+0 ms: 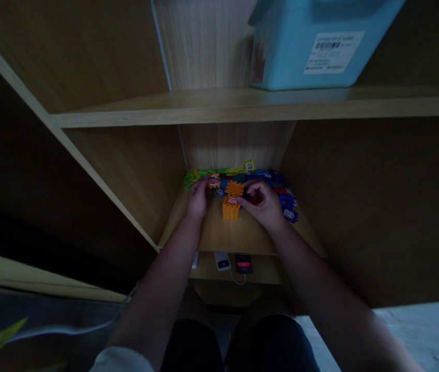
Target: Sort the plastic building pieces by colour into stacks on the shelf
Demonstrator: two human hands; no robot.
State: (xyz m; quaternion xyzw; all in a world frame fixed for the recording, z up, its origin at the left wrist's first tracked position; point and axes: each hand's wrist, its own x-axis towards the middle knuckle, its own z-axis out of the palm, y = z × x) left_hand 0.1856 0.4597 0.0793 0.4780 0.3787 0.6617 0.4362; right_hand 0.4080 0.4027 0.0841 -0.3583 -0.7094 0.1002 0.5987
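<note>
On the lower shelf, a stack of orange notched plastic building tiles [231, 208] stands near the middle, its top piece bearing a white window-like pattern. My left hand [198, 197] is closed at the edge of a patterned orange building tile [214, 181], left of the stack. Curled beside another plain orange tile [235, 188], my right hand [261, 203] grips its right edge, with the thumb close to the top of the stack. Behind both hands lie loose tiles: green ones [191, 178], a yellow one [249, 166] and blue ones [289, 215].
A light-blue bin [289, 57] with a label stands on the shelf board [204, 109] above my hands. Wooden side panels flank the compartment. Below are a white device [222, 262] and a phone [243, 264], with a white cable beside them.
</note>
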